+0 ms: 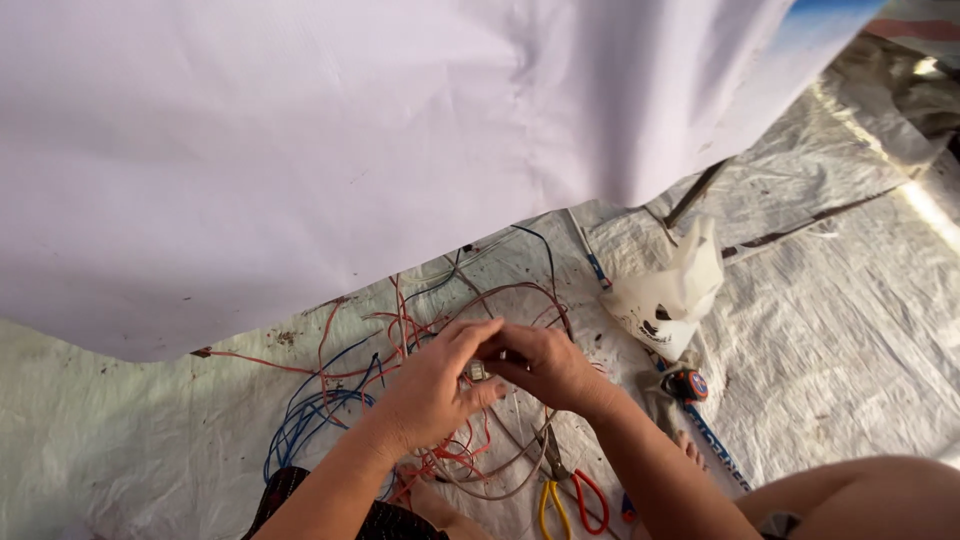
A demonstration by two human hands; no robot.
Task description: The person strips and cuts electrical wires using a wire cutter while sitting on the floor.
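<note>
— What step did you make of it?

— I judged it as mid-way through working a connection. Both hands met at centre frame: the left hand (430,385) and the right hand (545,368) had their fingertips pinched together on a small grey metal fitting (477,372), held just above the tangle of thin red, blue and grey wires (400,400) on the pale woven plastic ground sheet (850,330).

— Were the grips firm?

— Both hands looked closed on that fitting, thumbs and forefingers pressed to it from either side. I couldn't tell whether a wire end was already inside it; the fingers hid that.

— What did the next move call for?

— By my reading, steady fine finger work, keeping the fitting still with one hand while the other fed or twisted a strand.

— Counts?

— One fitting. One pair of pliers with a yellow and a red handle (570,500) at lower centre, untouched. One white plastic bag (672,290) right of centre, one small round red-and-black object (688,385) below it, one big white cloth sheet (350,130) filling the upper frame. The wires were too tangled to count.
</note>
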